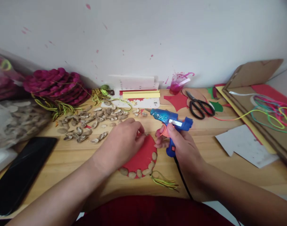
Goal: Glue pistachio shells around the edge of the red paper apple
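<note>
A red disc [143,154] lies on the table in front of me, with several pistachio-like or peanut shell halves [139,173] set along its near and right edge. A yellow-green tassel of threads [165,182] trails from its lower right. My left hand [124,141] bends over the disc, its fingertips closed together at the far rim; whatever they pinch is hidden. My right hand [181,141] grips a blue glue gun [165,116] by its handle, fingers at the orange trigger. The gun's nozzle points left, above the table and beyond the disc.
Loose shells [86,121] lie scattered at left, beside a plastic bag of shells [18,117] and a black phone [23,172]. Purple coiled pieces [57,86] stand against the wall. Scissors [200,105], red paper scraps [177,101], white card [247,146] and cardboard [254,73] are at right.
</note>
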`<move>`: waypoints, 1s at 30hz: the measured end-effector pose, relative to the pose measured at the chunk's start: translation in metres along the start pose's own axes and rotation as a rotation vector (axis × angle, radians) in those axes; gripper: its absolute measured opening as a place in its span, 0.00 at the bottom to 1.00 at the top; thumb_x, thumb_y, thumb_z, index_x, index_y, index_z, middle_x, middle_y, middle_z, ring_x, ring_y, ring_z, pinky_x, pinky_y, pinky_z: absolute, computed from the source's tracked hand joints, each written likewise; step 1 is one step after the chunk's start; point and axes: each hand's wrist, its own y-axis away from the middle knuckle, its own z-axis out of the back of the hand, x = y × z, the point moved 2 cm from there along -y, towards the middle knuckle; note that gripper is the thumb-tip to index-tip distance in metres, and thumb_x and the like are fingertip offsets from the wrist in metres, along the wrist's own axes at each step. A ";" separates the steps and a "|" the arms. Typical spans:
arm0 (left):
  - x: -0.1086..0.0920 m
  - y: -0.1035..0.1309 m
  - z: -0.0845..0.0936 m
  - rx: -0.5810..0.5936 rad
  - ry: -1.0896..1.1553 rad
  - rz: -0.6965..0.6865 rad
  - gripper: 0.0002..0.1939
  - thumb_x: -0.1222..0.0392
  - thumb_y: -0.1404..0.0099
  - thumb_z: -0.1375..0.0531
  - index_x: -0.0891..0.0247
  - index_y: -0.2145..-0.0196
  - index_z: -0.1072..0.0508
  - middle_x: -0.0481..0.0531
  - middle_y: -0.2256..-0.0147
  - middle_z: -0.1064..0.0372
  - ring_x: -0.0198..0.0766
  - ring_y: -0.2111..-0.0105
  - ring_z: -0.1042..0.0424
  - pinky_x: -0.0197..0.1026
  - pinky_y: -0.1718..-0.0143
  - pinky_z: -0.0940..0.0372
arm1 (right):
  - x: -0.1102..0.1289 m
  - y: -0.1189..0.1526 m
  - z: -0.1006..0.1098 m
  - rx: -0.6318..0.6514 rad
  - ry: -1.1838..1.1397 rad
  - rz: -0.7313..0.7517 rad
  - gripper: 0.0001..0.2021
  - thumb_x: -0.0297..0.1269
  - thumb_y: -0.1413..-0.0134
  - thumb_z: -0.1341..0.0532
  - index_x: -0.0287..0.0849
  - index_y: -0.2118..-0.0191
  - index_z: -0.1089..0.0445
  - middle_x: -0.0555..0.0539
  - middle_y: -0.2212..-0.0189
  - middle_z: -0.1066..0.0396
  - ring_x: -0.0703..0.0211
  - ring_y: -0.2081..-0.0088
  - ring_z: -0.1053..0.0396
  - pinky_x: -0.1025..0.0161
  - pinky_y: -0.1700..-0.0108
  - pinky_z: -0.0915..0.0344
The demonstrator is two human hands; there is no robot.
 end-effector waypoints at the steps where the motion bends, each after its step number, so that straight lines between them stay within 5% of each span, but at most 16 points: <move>1: 0.000 0.000 -0.001 0.002 -0.005 0.001 0.07 0.62 0.34 0.41 0.61 0.66 0.23 0.52 0.66 0.29 0.39 0.68 0.29 0.41 0.65 0.37 | -0.001 0.001 0.002 0.004 -0.004 -0.001 0.21 0.58 0.41 0.36 0.43 0.66 0.25 0.48 0.70 0.25 0.61 0.71 0.26 0.63 0.65 0.25; 30: -0.003 0.005 -0.010 0.007 -0.051 -0.036 0.04 0.65 0.31 0.42 0.62 0.65 0.28 0.51 0.64 0.31 0.38 0.69 0.29 0.42 0.66 0.35 | -0.004 0.007 0.009 0.011 0.061 -0.134 0.19 0.58 0.39 0.37 0.46 0.63 0.23 0.47 0.66 0.22 0.57 0.63 0.24 0.62 0.57 0.27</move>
